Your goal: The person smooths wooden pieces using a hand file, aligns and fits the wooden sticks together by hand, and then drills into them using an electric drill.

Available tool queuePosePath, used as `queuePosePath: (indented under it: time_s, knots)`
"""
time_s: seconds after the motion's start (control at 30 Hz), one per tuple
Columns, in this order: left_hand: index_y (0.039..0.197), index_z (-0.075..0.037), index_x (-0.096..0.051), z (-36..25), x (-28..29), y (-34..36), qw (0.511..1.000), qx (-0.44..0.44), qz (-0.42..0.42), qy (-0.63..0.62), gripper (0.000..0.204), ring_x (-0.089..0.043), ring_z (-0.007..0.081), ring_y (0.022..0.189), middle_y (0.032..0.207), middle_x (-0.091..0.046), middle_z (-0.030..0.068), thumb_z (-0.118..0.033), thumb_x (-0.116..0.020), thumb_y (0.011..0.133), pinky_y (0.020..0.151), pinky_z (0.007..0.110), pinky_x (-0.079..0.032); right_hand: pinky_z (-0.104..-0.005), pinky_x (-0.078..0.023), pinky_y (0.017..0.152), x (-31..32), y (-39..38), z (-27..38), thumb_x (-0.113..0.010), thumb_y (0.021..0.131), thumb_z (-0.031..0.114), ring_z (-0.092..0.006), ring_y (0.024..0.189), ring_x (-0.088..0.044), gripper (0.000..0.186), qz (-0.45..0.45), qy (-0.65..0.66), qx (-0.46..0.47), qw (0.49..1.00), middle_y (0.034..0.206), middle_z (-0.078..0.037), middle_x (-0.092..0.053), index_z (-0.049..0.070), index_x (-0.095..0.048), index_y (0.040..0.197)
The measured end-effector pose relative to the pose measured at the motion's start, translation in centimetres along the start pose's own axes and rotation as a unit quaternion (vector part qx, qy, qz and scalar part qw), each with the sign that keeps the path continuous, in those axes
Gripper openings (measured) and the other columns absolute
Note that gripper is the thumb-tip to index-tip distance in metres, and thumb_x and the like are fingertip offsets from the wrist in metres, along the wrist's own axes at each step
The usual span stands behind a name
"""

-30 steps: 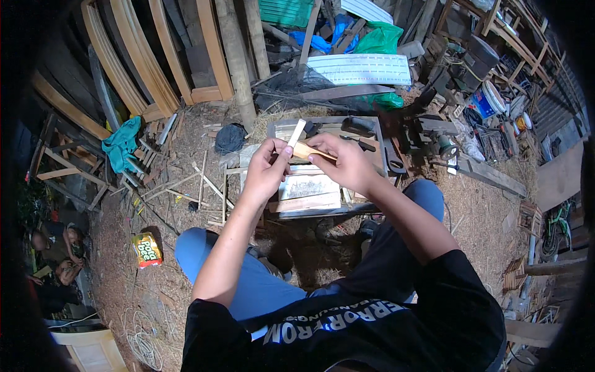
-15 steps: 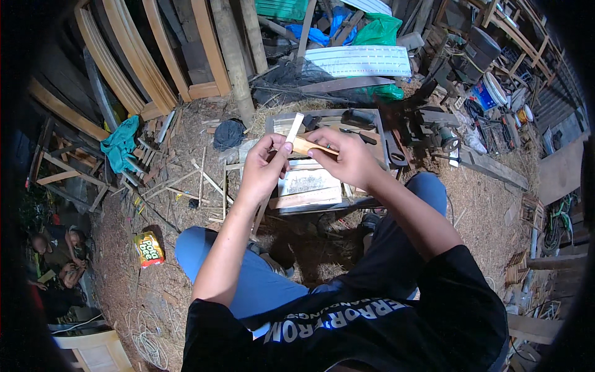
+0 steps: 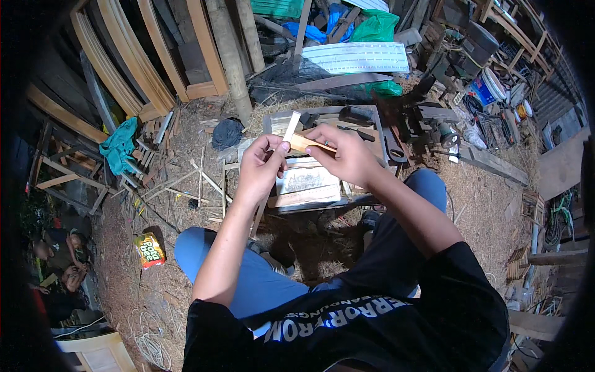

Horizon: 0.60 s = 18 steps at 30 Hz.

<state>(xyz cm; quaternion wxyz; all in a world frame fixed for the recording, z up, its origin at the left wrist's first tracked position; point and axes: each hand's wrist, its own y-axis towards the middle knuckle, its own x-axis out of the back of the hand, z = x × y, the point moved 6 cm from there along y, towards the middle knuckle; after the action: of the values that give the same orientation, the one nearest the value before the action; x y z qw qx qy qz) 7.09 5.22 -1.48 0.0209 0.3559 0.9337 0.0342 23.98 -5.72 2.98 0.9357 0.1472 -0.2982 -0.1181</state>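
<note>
My left hand (image 3: 263, 162) pinches a short pale wooden strip (image 3: 292, 125) that points up and away from me. Closed around a yellowish wooden piece (image 3: 300, 142), my right hand (image 3: 347, 155) holds its left end against the lower part of the strip. The two pieces meet at an angle between my fingertips. Both hands are above a low wooden work table (image 3: 378, 121). Below them lies a pale board (image 3: 305, 183) with dark marks on it. A dark-handled tool (image 3: 358, 132) and a black block (image 3: 356, 115) rest behind my right hand.
Wooden frames (image 3: 133, 62) lean at the far left, beside a teal cloth (image 3: 119, 149). Thin wood offcuts lie left of the table. A yellow snack packet (image 3: 149, 250) is on the ground. Tools and a white-blue bucket (image 3: 488, 87) crowd the right. Other people sit at the far left.
The view has shifted slightly. My right hand has tilted its yellowish piece a little, and both hands stay together above the table with the same pieces.
</note>
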Motion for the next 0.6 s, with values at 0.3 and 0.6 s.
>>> queuePosePath:
  time_s: [0.3, 0.6]
  knots:
    - [0.114, -0.005, -0.066, -0.01, 0.09, -0.20, 1.000, 0.005, -0.001, -0.006, 0.017, -0.062, 0.0059, 0.072, 0.092, -0.068, -0.0007, -0.021, -0.067, 0.109, 0.059, 0.024, -0.048, -0.0426, -0.055, 0.072, -0.17, 0.07, 0.20, -0.074, 0.098, 0.019, -0.0355, 0.080, -0.075, 0.021, -0.017, -0.003, 0.036, 0.999, 0.092, -0.017, -0.077, 0.004, -0.068, 0.111]
    - [0.114, -0.004, -0.067, 0.15, 0.11, -0.18, 1.000, 0.013, -0.006, 0.008, 0.018, -0.063, 0.0066, 0.072, 0.089, -0.069, 0.0000, -0.022, -0.068, 0.109, 0.060, 0.024, -0.049, -0.0363, -0.058, 0.085, -0.19, 0.05, 0.06, -0.075, 0.101, 0.017, -0.0241, 0.096, -0.077, 0.022, 0.022, -0.019, -0.034, 0.999, 0.105, -0.015, -0.079, 0.002, -0.070, 0.116]
